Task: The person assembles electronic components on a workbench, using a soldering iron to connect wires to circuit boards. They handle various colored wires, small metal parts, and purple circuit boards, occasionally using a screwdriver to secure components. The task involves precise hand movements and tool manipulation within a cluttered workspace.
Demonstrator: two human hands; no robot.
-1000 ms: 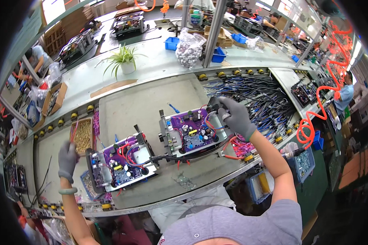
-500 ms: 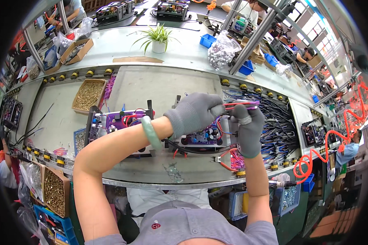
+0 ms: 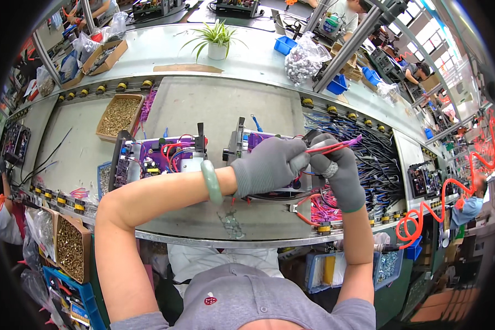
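My two gloved hands meet over the right-hand purple circuit board unit (image 3: 257, 141), which they partly cover. My left hand (image 3: 275, 165) pinches thin red wires (image 3: 324, 148) near its fingertips. Closed around the same wires, my right hand (image 3: 340, 170) sits just beside it. A purple end (image 3: 356, 141) of the wires sticks out beyond the right fingers. Thick black cables (image 3: 283, 196) run below the hands. Another purple circuit board unit (image 3: 162, 155) stands on the bench, left of my left wrist.
Many dark cables (image 3: 368, 159) lie piled at the right, beside pink-red wires (image 3: 325, 206). A carton of brass fittings (image 3: 120, 116) stands at the back left. A potted plant (image 3: 216, 50) is on the far shelf. A coiled orange air hose (image 3: 423, 220) hangs at the right.
Both hands have shifted slightly, with the left forearm a little lower. The red wires now slant upward to the right, and their purple end shows farther out past my right fingers.
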